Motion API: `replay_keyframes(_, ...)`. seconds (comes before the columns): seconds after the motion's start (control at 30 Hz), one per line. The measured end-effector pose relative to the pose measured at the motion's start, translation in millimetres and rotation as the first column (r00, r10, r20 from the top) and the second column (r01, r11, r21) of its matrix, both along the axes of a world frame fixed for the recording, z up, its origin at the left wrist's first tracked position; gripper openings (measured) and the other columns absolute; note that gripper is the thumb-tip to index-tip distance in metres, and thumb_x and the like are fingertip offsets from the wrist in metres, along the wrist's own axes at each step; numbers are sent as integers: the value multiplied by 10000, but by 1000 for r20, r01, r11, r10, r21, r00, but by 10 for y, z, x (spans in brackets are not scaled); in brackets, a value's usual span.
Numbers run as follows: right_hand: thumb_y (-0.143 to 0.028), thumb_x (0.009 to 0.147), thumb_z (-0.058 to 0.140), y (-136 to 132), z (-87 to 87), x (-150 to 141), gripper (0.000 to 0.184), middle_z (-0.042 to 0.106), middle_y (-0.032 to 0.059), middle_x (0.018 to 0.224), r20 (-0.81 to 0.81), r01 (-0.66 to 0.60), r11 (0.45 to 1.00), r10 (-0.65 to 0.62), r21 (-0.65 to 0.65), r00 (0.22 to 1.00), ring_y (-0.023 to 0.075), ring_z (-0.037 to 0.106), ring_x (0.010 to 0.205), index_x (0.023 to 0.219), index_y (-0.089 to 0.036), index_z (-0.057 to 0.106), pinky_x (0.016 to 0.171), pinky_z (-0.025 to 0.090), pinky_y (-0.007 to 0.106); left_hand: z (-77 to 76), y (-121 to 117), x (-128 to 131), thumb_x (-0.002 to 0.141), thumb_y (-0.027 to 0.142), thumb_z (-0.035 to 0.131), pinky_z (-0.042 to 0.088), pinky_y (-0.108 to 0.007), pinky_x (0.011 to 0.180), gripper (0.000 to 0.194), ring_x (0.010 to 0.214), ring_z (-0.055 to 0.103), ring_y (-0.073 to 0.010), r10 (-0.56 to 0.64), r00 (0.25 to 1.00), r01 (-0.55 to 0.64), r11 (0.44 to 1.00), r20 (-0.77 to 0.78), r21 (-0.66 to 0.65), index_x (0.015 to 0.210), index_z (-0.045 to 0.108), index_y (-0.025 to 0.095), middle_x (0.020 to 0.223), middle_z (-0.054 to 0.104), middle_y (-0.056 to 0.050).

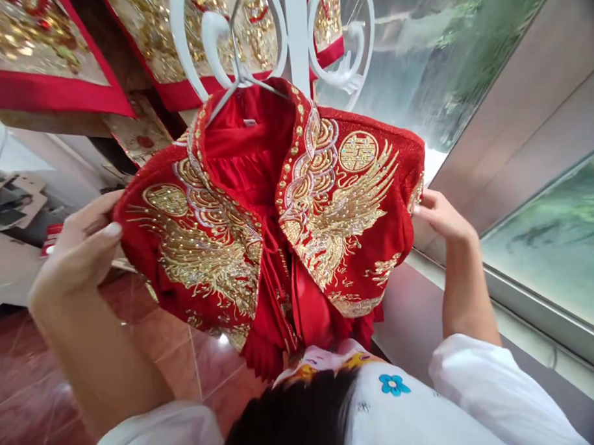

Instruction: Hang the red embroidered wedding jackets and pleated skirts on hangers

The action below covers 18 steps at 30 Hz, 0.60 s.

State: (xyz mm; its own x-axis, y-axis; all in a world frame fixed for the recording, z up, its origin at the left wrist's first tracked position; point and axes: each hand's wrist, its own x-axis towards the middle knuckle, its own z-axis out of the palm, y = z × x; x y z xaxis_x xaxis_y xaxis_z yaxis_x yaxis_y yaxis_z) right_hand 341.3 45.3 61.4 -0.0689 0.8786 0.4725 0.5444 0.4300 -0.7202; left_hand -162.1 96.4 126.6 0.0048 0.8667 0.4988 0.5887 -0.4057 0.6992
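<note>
A short red jacket with gold phoenix embroidery and beaded collar edges hangs in front of me on a metal hanger. Its front is parted, showing gathered red fabric inside and thin red cords down the middle. My left hand pinches the outer edge of the sleeve on the left. On the opposite side, my right hand grips the other sleeve near its cuff, the fingertips partly behind the cloth. Pleated red fabric shows below the jacket hem.
A white scrolled metal stand rises behind the hanger. Red-bordered panels with gold ornaments hang at the back left. A framed window runs along the right, above a ledge. Reddish tiles cover the floor.
</note>
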Motion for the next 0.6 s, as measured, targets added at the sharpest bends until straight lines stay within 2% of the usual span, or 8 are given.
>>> replay_keyframes(0.07,-603,604,723,-200,33,226,463,612,22,655,24,-43,982,48,-184,999,152,561,595,749,-170,647,527,482,291,-60,-6,-165,442,818,594,417,-321,718,835,720,464,-106,-68,997,73,978,34,-198,956,616,162,784,628,5)
replay_keyframes(0.17,-450,582,799,-508,42,366,373,665,61,755,-125,199,973,-214,-118,969,163,583,584,833,-197,688,512,479,304,-167,-116,-283,465,768,622,416,-297,661,660,640,435,-94,99,981,-142,951,-164,-273,685,558,149,601,535,40)
replay_keyframes(0.27,-510,611,754,-538,-136,336,365,645,54,744,-323,331,944,-315,-5,893,163,562,579,816,-223,664,509,441,314,-307,-242,-248,564,756,553,402,-282,590,599,556,370,-83,324,925,-340,939,-199,-49,599,471,164,532,417,47)
replay_keyframes(0.37,-534,685,674,-369,-360,109,332,594,50,710,-225,399,916,-397,-35,890,174,532,611,737,-213,605,528,413,327,-560,-353,-16,726,738,390,455,-359,705,578,681,461,-140,381,922,-349,899,-78,265,779,518,177,728,509,2)
replay_keyframes(0.43,-447,749,642,-337,-429,-214,269,609,83,897,-208,616,777,-586,130,783,229,569,773,895,-223,612,647,449,386,-802,-481,258,813,676,296,424,-451,895,597,970,509,-232,473,879,-443,761,62,474,1044,491,162,1056,529,-96)
replay_keyframes(0.5,-346,806,597,-428,-447,-671,283,564,97,1079,-308,783,490,-731,383,609,278,554,951,1072,-257,562,796,442,445,-1081,-659,591,815,635,362,373,-516,963,601,1131,440,-292,577,815,-471,616,45,631,1202,386,176,1185,446,-150)
replay_keyframes(0.57,-287,815,581,-568,-474,-1184,244,542,82,996,-360,749,339,-716,569,598,276,535,947,1052,-286,524,833,428,457,-1357,-833,912,713,648,539,396,-536,911,642,1055,454,-314,581,806,-369,647,-118,667,1153,368,211,1080,452,-141)
replay_keyframes(0.6,-296,775,624,-619,-504,-1422,274,525,72,915,-308,671,365,-679,646,666,264,536,882,1020,-275,503,794,433,447,-1478,-898,1042,678,620,611,405,-535,885,661,1031,457,-322,590,779,-356,697,-214,623,1133,371,205,1049,457,-148)
